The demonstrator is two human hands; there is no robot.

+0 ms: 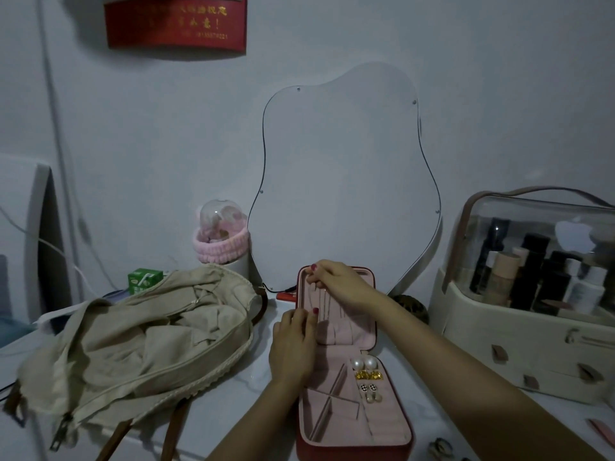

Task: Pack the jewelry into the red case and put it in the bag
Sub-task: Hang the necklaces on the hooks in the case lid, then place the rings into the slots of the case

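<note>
A beige bag [139, 331] lies unzipped on the white table [246, 384], left of the open red case [352, 447]. The left hand [293, 347] rests on the case's edge, fingers nearly straight, while the right hand [336, 282] pinches a thin necklace [324, 301] against the upright lid. Earrings [366, 375] sit in the tray.

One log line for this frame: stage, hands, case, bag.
stage: packing | hands: left hand, right hand on lid lining | red case: open, earrings in tray | beige bag: unzipped, beside case
</note>
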